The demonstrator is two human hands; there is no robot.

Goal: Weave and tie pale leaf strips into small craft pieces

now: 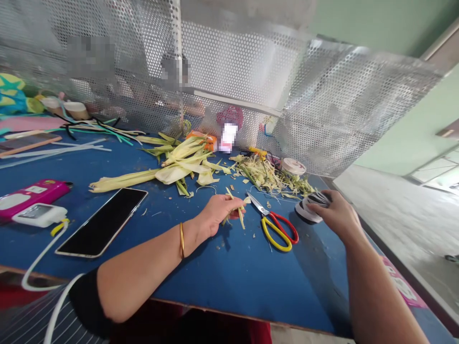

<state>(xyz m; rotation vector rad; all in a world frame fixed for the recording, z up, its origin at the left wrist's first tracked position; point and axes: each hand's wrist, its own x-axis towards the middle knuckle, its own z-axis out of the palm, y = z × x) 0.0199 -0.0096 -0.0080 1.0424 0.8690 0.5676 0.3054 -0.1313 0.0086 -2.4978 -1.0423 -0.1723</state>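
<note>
My left hand [218, 212] rests on the blue table [222, 277], its fingers pinched on a thin pale-green leaf strip [239, 215]. My right hand [337, 212] reaches to the right and grips a round black-and-white spool [308, 208] that lies on the table. Red-and-yellow-handled scissors [274, 222] lie between the two hands, their blades pointing up-left. A bunch of long yellow-green leaves [172, 167] lies further back, with a heap of leaf trimmings [268, 177] to its right.
A black phone [102, 220] lies face up at the left, beside a white power bank [39, 214] with a cable and a pink case [32, 193]. A white tape roll [293, 166] sits by the trimmings. A perforated metal screen [233, 91] borders the table's far side; people sit behind it.
</note>
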